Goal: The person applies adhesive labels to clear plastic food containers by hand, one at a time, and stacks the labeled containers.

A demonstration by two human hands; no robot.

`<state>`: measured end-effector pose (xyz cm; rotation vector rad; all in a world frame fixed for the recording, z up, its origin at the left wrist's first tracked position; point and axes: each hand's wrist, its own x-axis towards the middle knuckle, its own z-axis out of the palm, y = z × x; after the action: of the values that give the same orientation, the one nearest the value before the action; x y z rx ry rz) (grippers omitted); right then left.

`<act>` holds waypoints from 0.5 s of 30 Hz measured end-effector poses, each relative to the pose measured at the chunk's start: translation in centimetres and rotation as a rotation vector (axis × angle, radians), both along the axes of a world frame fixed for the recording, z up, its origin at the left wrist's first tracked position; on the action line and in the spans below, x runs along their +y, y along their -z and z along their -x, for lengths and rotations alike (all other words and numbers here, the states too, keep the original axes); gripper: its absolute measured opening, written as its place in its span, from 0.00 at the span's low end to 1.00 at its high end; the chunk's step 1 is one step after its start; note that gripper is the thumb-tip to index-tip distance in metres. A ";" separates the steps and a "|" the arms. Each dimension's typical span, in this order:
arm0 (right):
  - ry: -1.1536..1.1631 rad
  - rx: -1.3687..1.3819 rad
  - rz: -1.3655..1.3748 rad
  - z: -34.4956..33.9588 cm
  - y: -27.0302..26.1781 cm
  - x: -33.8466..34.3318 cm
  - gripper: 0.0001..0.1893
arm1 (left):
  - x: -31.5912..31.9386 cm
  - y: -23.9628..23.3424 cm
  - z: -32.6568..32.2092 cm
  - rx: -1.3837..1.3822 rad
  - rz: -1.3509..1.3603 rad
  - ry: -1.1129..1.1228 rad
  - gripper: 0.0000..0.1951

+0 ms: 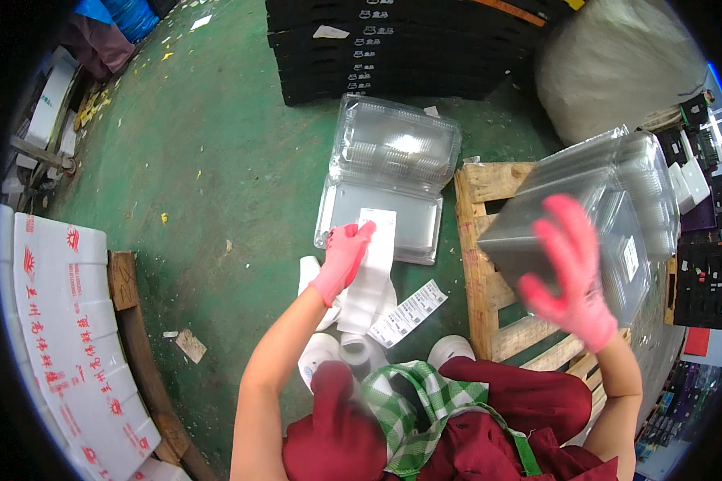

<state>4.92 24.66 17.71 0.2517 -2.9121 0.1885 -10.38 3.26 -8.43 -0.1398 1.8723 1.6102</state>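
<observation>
My left hand point(344, 255), in a pink glove, pinches the edge of a white label strip point(370, 264) that runs down towards a label roll point(356, 347) by my shoes. Under the strip's upper end, a clear plastic clamshell container point(391, 144) lies open on the green floor. Beside the roll rests a loose strip of printed labels point(409, 314). My right hand point(568, 276), also gloved in pink and blurred, has its fingers spread with nothing seen in them. It appears over a stack of clear clamshell containers point(629, 228), which bears a white label.
A wooden pallet point(478, 264) at the right supports the container stack. Black crates point(391, 60) are piled beyond the open clamshell, beside a large pale wrapped bundle point(620, 66). White foam boxes point(78, 337) with red print stand at the left, near wooden beams point(138, 337).
</observation>
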 end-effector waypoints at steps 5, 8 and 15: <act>-0.081 -0.156 0.205 1.9 4.5 -1.9 0.35 | 2.1 2.1 0.4 -0.019 0.059 -0.024 0.17; -0.082 -0.233 0.252 2.4 6.4 -1.6 0.33 | 2.2 0.5 0.4 -0.061 0.049 0.017 0.17; -0.096 -0.300 0.334 2.5 8.3 -2.2 0.32 | 2.7 1.7 1.6 -0.037 0.150 0.077 0.18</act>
<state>2.40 22.49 9.42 0.3313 -3.0923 0.7814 -11.99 5.97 -10.10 -0.1589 1.9455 1.4061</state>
